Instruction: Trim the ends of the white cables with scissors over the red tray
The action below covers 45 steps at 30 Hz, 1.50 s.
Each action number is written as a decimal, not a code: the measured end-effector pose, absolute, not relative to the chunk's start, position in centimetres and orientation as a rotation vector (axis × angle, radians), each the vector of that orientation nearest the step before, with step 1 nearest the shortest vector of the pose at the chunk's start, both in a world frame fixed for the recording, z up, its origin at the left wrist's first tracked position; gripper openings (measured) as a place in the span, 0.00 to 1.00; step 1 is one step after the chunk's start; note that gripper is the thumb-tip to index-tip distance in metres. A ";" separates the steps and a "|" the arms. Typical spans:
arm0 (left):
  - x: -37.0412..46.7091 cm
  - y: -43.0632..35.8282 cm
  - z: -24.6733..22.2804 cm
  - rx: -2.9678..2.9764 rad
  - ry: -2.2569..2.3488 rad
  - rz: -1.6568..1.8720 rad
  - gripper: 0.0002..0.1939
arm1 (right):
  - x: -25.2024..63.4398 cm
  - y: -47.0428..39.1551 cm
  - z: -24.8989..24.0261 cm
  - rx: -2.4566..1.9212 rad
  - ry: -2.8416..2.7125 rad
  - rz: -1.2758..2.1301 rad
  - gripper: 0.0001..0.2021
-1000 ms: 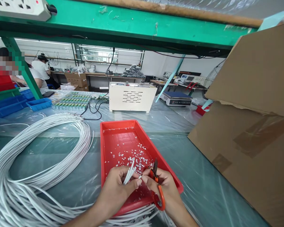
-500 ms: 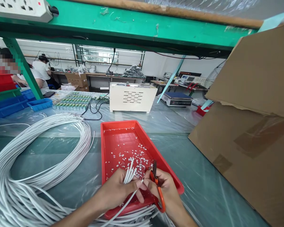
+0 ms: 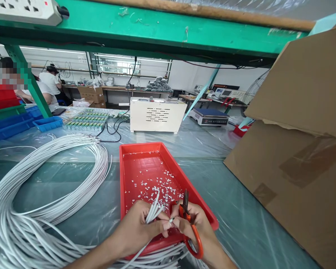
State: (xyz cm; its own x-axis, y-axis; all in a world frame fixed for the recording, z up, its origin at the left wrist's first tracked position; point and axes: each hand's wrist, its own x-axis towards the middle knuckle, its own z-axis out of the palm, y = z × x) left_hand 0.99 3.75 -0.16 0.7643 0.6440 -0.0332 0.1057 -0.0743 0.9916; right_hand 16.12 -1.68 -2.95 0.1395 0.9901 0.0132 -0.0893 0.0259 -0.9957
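My left hand (image 3: 141, 222) is closed round several white cables (image 3: 154, 210), their ends pointing up past the fingers. Its thumb and finger pinch one cable's end (image 3: 170, 220). Close against that tip are the fingertips of my right hand (image 3: 194, 224), which also carries scissors (image 3: 196, 241) with orange handles, blades pointing up. Both hands are above the near end of a red tray (image 3: 141, 164) scattered with small silvery scraps (image 3: 165, 185). To the left lies a large coil of white cable (image 3: 44, 149), and more cable runs below the tray's near edge.
A big cardboard box (image 3: 302, 179) stands at the right. Behind the tray are a cream metal machine (image 3: 158, 115) and a scale (image 3: 208, 117). Blue bins (image 3: 47, 124) and circuit boards (image 3: 86, 119) sit at the left. A green shelf beam (image 3: 156, 30) crosses overhead. Two people sit beyond.
Both hands have shifted slightly down and the fingertips meet at the cable's end. The scissors have moved a little right and down in my right hand.
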 end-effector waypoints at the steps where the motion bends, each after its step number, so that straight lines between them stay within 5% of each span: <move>1: 0.9 3.8 -0.1 1.592 0.602 0.477 0.16 | 16.1 -1.7 -2.8 -1.202 -1.066 1.117 0.06; 11: 0.4 4.6 -0.3 1.456 0.429 0.276 0.17 | 16.2 -2.0 -2.9 -1.077 -1.160 1.178 0.07; 19: 1.5 3.6 -1.0 1.418 0.735 0.531 0.10 | 16.0 -1.5 -2.9 -1.232 -1.115 0.933 0.06; 32: 1.3 2.9 -0.3 1.539 0.627 0.573 0.18 | 16.2 -1.0 -3.6 -1.174 -0.943 1.088 0.09; 45: 1.5 2.7 0.1 1.566 0.868 0.703 0.08 | 16.2 -1.2 -3.7 -1.246 -0.928 0.966 0.08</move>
State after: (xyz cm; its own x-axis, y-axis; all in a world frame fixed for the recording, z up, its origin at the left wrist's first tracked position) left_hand 1.51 2.67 0.12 0.5462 0.8373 -0.0233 0.1519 -0.0717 0.9858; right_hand 16.18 -1.22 -3.69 0.3264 0.9444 0.0386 -0.0765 0.0671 -0.9948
